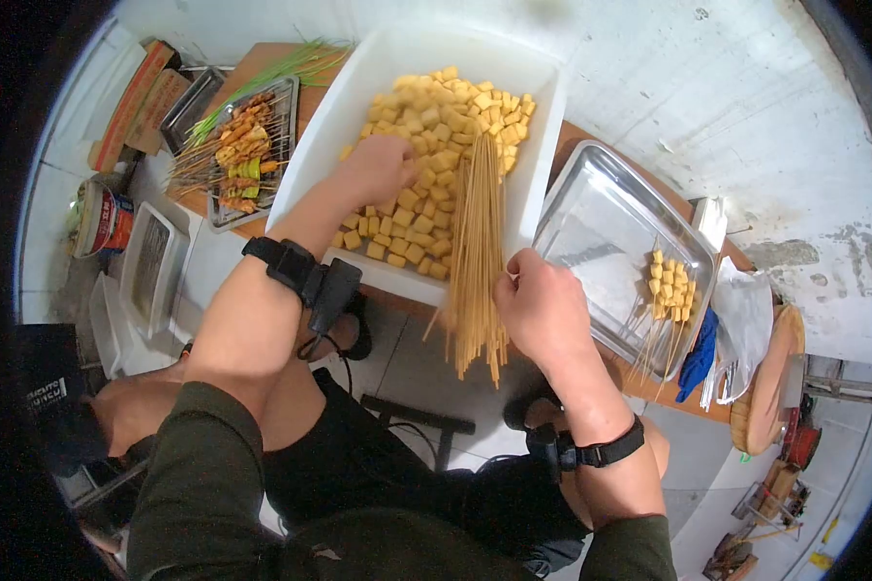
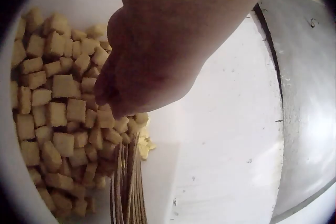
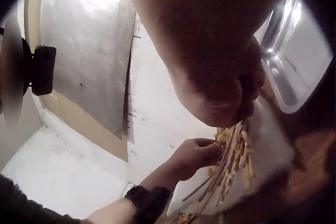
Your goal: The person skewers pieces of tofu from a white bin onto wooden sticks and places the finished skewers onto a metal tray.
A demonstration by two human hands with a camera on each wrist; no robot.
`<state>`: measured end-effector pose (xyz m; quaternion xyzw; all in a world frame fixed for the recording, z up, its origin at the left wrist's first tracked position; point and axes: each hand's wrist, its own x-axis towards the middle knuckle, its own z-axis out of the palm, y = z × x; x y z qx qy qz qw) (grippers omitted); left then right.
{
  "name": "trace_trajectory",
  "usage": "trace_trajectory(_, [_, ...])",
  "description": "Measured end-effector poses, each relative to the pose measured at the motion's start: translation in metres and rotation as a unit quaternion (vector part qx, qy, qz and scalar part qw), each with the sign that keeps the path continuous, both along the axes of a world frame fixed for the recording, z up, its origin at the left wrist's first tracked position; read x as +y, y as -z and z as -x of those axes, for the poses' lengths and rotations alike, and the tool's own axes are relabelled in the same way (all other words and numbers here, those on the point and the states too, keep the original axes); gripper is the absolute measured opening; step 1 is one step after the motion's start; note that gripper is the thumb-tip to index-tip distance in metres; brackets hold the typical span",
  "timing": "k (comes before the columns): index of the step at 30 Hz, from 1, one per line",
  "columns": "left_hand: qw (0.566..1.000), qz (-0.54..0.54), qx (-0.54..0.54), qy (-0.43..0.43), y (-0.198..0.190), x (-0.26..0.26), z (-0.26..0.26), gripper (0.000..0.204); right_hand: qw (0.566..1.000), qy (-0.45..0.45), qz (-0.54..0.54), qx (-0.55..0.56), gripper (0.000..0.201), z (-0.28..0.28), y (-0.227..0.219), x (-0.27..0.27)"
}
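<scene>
Yellow cubes [image 1: 412, 218] fill much of a large white bin [image 1: 305, 184]. My left hand [image 1: 383, 167] is among them with its fingers bent downward; in the left wrist view the hand [image 2: 152, 66] hides its fingertips, so whether they pinch a cube is unclear. A thick bundle of thin wooden sticks [image 1: 477, 261] lies over the bin's near edge, on top of some cubes. Just right of the bundle, my right hand [image 1: 549, 308] has curled fingers. In the right wrist view that hand [image 3: 210, 77] is above the sticks [image 3: 231, 166], and I cannot tell if it grips one.
At the right, a metal tray [image 1: 591, 232] bears several skewers of yellow cubes [image 1: 670, 286], beside a blue cloth [image 1: 698, 356] and a plastic bag [image 1: 743, 315]. Another tray of loaded skewers [image 1: 247, 155] and green stalks [image 1: 295, 66] lie at the left. Someone's arm [image 1: 140, 407] shows at lower left.
</scene>
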<state>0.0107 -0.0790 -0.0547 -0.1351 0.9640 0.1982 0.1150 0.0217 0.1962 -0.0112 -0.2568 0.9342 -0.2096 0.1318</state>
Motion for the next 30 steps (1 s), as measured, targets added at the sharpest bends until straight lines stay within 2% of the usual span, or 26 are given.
trace_trajectory(3, [0.999, 0.007, 0.019, -0.032, 0.004, -0.004, 0.001, 0.035, 1.000, 0.004, -0.007, -0.017, 0.021, -0.001, -0.005, 0.002])
trace_trajectory(7, [0.999, -0.010, 0.036, -0.021, 0.010, -0.001, 0.002, 0.035, 0.999, -0.001, 0.010, -0.044, 0.022, 0.000, -0.001, 0.007])
trace_trajectory(9, [0.982, 0.120, 0.092, 0.111, 0.011, 0.015, -0.001, 0.032, 0.999, -0.005, 0.009, -0.052, 0.023, 0.001, 0.001, 0.008])
trace_trajectory(12, [0.981, 0.131, 0.069, 0.126, 0.018, 0.021, 0.003, 0.032, 0.998, -0.002, 0.012, -0.065, 0.023, 0.001, 0.001, 0.010])
trace_trajectory(15, [0.984, 0.141, 0.054, 0.099, 0.024, 0.022, 0.007, 0.035, 0.997, 0.013, 0.019, -0.075, 0.021, 0.005, 0.000, 0.015])
trace_trajectory(17, [0.982, 0.153, 0.061, 0.096, 0.043, 0.014, 0.009, 0.035, 0.996, 0.024, 0.022, -0.081, 0.020, 0.006, 0.000, 0.019])
trace_trajectory(20, [0.982, 0.155, 0.063, 0.091, 0.038, 0.014, 0.005, 0.034, 0.994, 0.047, 0.050, -0.084, 0.023, 0.008, 0.000, 0.024])
trace_trajectory(22, [0.983, 0.145, 0.060, 0.091, 0.025, 0.015, 0.005, 0.032, 0.988, 0.043, 0.107, -0.100, 0.030, 0.009, 0.003, 0.027])
trace_trajectory(24, [0.995, 0.055, 0.068, 0.038, 0.015, 0.016, 0.009, 0.036, 0.986, 0.050, 0.110, -0.117, 0.032, 0.010, -0.001, 0.029])
trace_trajectory(25, [0.995, 0.055, 0.069, 0.040, 0.008, 0.015, 0.011, 0.036, 0.983, 0.054, 0.113, -0.135, 0.033, 0.011, -0.003, 0.030])
trace_trajectory(27, [0.982, -0.146, 0.070, -0.093, -0.004, 0.014, 0.015, 0.035, 0.981, 0.067, 0.124, -0.133, 0.032, 0.008, -0.004, 0.032])
trace_trajectory(28, [0.982, -0.145, 0.071, -0.094, -0.007, 0.015, 0.016, 0.035, 0.979, 0.077, 0.135, -0.133, 0.031, 0.006, -0.004, 0.032])
trace_trajectory(29, [0.935, -0.311, 0.116, -0.126, -0.010, 0.017, 0.016, 0.033, 0.979, 0.075, 0.136, -0.133, 0.031, 0.005, 0.000, 0.032])
trace_trajectory(30, [0.857, -0.467, 0.156, -0.154, -0.012, 0.019, 0.016, 0.031, 0.978, 0.041, 0.179, -0.101, 0.028, 0.003, 0.006, 0.034])
